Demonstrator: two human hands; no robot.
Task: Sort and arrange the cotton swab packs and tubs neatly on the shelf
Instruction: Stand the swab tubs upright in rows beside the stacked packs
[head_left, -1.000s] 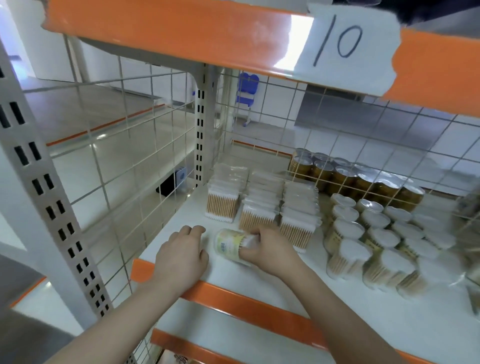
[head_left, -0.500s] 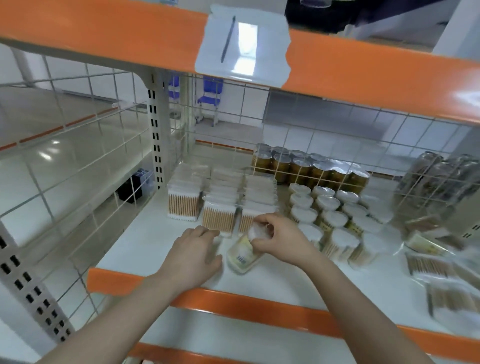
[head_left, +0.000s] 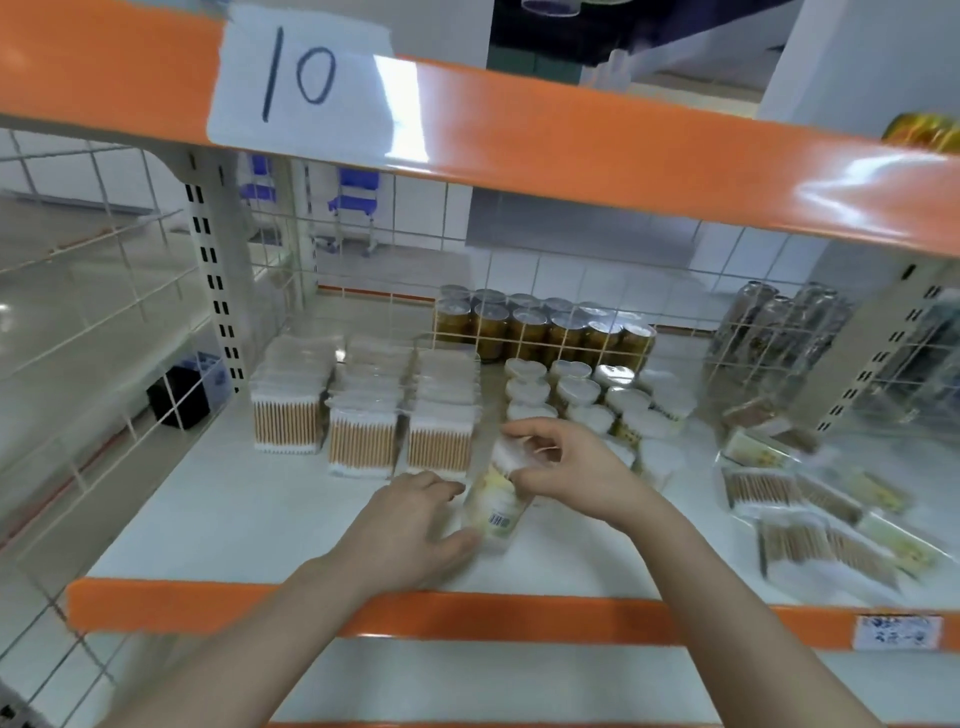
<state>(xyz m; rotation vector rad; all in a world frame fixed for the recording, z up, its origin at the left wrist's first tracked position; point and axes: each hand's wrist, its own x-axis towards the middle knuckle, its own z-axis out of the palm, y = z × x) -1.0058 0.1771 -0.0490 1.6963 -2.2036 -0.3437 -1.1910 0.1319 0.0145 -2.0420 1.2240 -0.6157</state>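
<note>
A clear cotton swab tub (head_left: 496, 506) with a yellow label and barcode leans tilted on the white shelf (head_left: 249, 519), its top pointing away from me. My right hand (head_left: 566, 467) pinches the tub's upper end with curled fingers. My left hand (head_left: 410, 530) lies beside the tub's lower end, fingers fairly straight and its thumb against the tub. Behind stand three rows of flat swab packs (head_left: 363, 415) and, to their right, a group of upright white-lidded tubs (head_left: 576, 395).
Gold-labelled jars (head_left: 540, 327) line the back wire grid. Loose flat swab packs (head_left: 810, 504) lie scattered at the right. An orange beam (head_left: 571, 150) with a paper "10" hangs overhead; the shelf's orange front edge (head_left: 234, 605) runs below my wrists.
The tub has tipped from lying on its side to leaning more upright, and my right hand has shifted to its top. My view has swung to the right.
</note>
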